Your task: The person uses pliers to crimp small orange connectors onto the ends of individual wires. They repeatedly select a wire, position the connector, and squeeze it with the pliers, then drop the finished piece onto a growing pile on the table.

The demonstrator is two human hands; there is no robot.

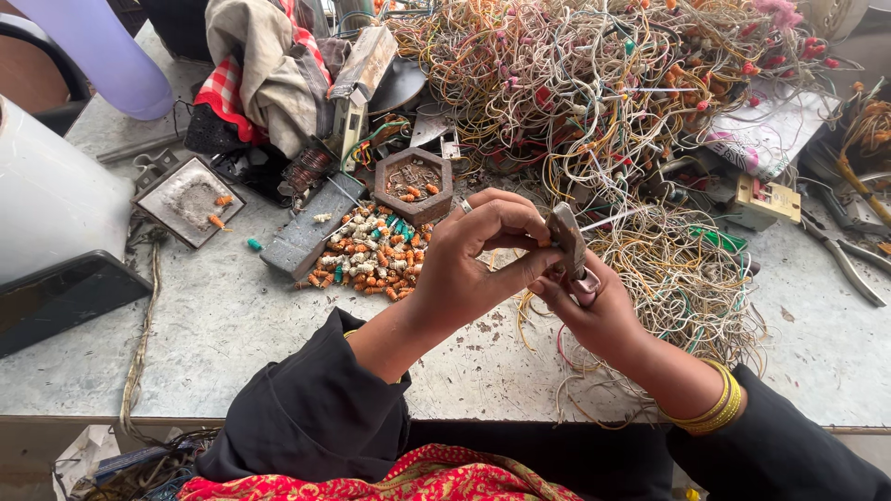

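Observation:
My left hand (478, 255) is curled over the middle of the bench, its fingertips pinched at the top of a small grey metal tool (567, 237). My right hand (594, 311) grips that same tool from below, thumb against its lower end. A thin white wire (608, 219) runs from the tool's tip toward the big tangle of coloured wires (613, 83) behind. Just left of my hands lies a heap of small orange and white cut connectors (367, 255).
A hexagonal wooden dish (414, 186) stands behind the heap, a square metal tray (188, 199) further left. Cloth and a coil part (306, 169) lie at the back left. Pliers (849, 264) and a beige switch box (763, 200) sit right. A white container (46, 195) fills the left edge.

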